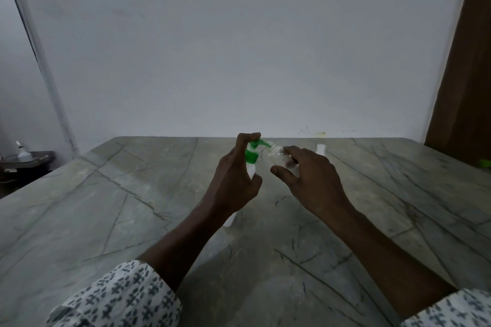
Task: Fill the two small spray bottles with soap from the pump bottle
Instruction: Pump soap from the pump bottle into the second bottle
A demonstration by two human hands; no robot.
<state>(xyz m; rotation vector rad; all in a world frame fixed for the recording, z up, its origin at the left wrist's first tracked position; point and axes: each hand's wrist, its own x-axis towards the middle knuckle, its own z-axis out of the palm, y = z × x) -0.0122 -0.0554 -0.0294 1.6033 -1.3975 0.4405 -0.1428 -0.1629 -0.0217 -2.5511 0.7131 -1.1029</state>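
A person's left hand (233, 175) grips the pump bottle (251, 157), forefinger curled over its head; right of it, the right hand (310, 175) pinches a tilted spray bottle (279, 153), mouth toward the spout

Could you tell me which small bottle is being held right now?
The clear small bottle, held by the right hand at the green pump spout; the white one stands alone on the table.

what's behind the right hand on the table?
A small white bottle stands on the table behind the right hand. The hand covers the bottle's base, so its fill level cannot be seen.
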